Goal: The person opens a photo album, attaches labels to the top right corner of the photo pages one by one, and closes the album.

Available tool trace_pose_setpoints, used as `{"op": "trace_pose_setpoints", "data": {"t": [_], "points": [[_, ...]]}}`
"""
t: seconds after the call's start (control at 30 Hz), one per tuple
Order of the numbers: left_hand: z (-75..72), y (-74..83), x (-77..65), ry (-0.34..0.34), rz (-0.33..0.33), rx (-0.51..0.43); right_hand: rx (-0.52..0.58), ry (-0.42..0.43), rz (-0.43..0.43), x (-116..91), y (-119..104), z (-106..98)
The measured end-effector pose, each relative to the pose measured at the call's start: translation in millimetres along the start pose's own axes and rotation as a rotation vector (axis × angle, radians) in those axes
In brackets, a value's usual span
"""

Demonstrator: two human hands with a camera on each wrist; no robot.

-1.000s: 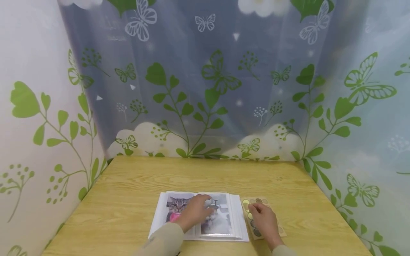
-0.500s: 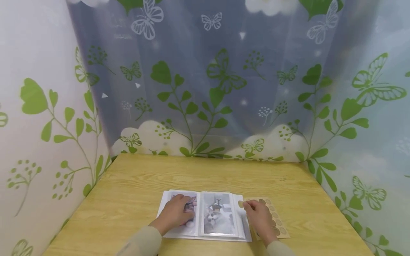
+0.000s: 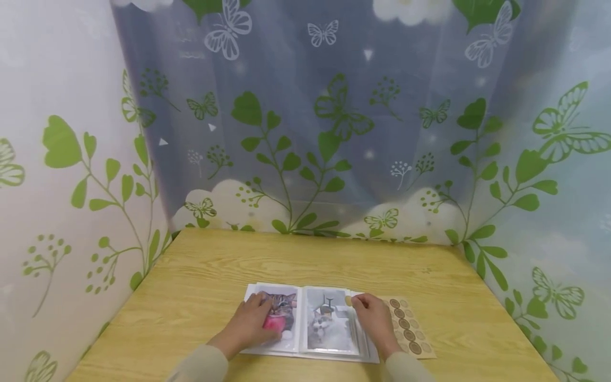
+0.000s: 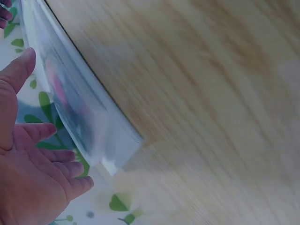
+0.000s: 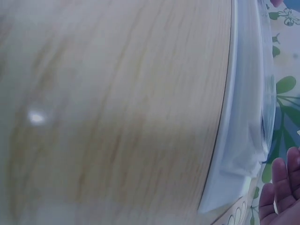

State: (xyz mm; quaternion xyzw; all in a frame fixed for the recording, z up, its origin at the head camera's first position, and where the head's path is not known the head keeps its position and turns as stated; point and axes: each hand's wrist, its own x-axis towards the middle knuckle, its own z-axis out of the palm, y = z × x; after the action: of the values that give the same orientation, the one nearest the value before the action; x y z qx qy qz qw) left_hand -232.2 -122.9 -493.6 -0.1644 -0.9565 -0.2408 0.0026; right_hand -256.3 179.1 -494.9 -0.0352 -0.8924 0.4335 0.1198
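Note:
An open photo album (image 3: pixel 302 323) lies on the table, a cat photo (image 3: pixel 281 307) on its left page and a snowy picture of a small animal (image 3: pixel 329 334) on its right page. My left hand (image 3: pixel 245 324) is over the album's left edge, its fingers loosely spread in the left wrist view; whether it touches the page I cannot tell. Between thumb and finger, my right hand (image 3: pixel 375 321) pinches a small round gold sticker (image 3: pixel 348 301) above the right page's upper corner. Beside the album, a sheet of round stickers (image 3: pixel 420 331) is partly hidden by that hand.
The wood-grain table (image 3: pixel 229 260) extends behind and to both sides of the album. A curtain (image 3: pixel 296 132) with leaves and butterflies closes off the back, and similar printed sheets stand left and right.
My right hand has moved left from the sticker sheet to the right page with a sticker in its grasp. My left hand has slid left from the album's middle, uncovering the cat photo.

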Motion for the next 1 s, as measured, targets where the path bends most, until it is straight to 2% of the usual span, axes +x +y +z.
{"op": "trace_pose_setpoints", "data": {"t": [0.2, 0.5, 1.0], "points": [[0.0, -8.4, -6.3, -0.011, -0.016, 0.031, 0.001, -0.017, -0.022, 2.7, -7.3, 10.9], [5.7, -17.5, -8.6, -0.041, -0.065, -0.023, 0.008, -0.054, -0.073, 5.8, -17.6, 29.4], [3.1, -12.4, -11.9, -0.063, -0.069, -0.030, -0.029, -0.072, -0.147, 24.2, -27.0, 53.3]]}}
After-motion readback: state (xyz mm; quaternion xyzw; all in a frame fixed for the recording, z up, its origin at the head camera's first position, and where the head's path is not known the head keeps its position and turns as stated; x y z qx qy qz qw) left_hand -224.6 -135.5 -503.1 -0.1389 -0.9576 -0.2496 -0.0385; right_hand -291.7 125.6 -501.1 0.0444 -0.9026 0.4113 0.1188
